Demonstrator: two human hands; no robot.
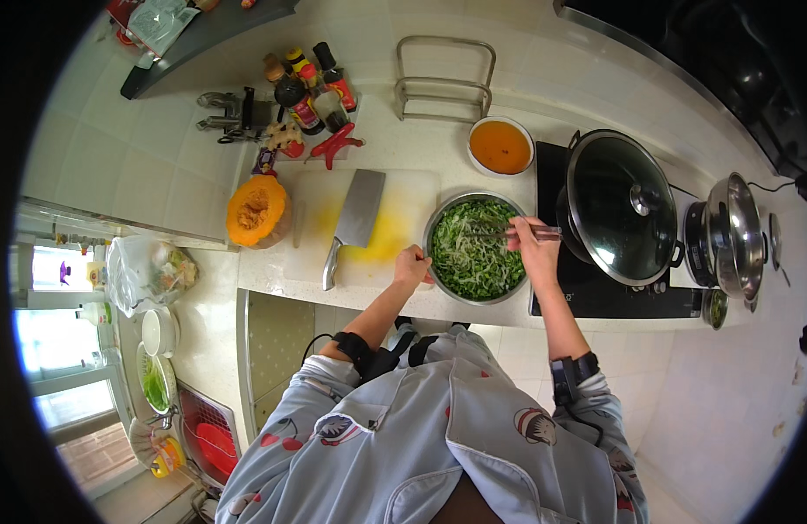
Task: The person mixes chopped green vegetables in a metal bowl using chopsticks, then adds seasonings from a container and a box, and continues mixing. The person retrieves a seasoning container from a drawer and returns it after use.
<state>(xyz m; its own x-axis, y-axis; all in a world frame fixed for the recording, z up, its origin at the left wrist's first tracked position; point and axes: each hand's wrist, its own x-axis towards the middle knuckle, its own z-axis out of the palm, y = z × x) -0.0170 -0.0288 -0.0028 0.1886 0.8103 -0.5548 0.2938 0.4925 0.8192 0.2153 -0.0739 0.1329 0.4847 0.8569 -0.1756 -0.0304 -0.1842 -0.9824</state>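
A round metal bowl (431, 278) full of chopped greens (473, 262) with pale shreds on top stands at the counter's front edge. My left hand (412, 266) is closed on the bowl's left rim. From the right, my right hand (536, 251) grips a pair of chopsticks (550, 233), whose tips reach into the greens. Left of the bowl lies a cutting board (412, 188) stained yellow, with a cleaver (361, 210) across it, its handle toward me. A cut-open pumpkin (260, 212) sits by the board's left edge.
To the right, a large lidded wok (626, 210) covers much of the black cooktop (552, 301). Behind the bowl stands a bowl of orange liquid (500, 147). Sauce bottles (298, 100) and red chillies (336, 146) are at the back left. A sink (213, 432) lies far left.
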